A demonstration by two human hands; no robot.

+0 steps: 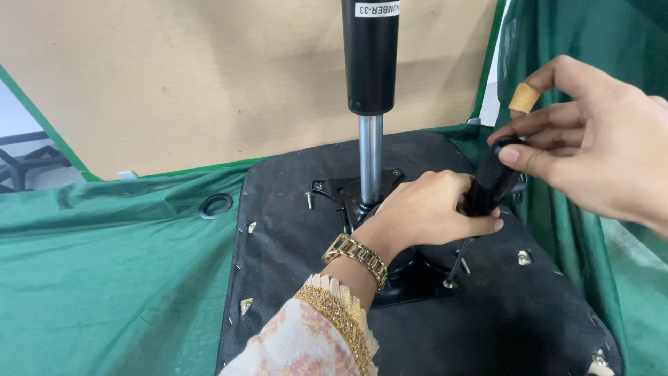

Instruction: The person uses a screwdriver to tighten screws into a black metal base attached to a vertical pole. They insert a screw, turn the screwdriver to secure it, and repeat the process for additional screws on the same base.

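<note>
Upturned office-chair seat base (292, 278), black fabric underside, centre to lower right of the frame, lying on green cloth (118, 264). Black metal mechanism plate (348, 189) bolted at mid-seat; gas-lift cylinder (370, 56), black upper body over a chrome rod, rising upright from it to the top edge of the frame

Black ribbed lever handle (492, 182), right of centre, tilted, its thin metal rod running down toward the plate

Left hand (428, 212), wrist with gold watch and patterned sleeve, entering from bottom centre; fingers curled shut around the lower end of the handle

Right hand (591, 157), entering from the right edge, tan bandage on one finger; thumb and fingertips pinched together on the upper end of the handle

Black rubber ring (215, 205) on the cloth, left of the seat. Cardboard sheet (209, 76) standing behind, upper left
</note>
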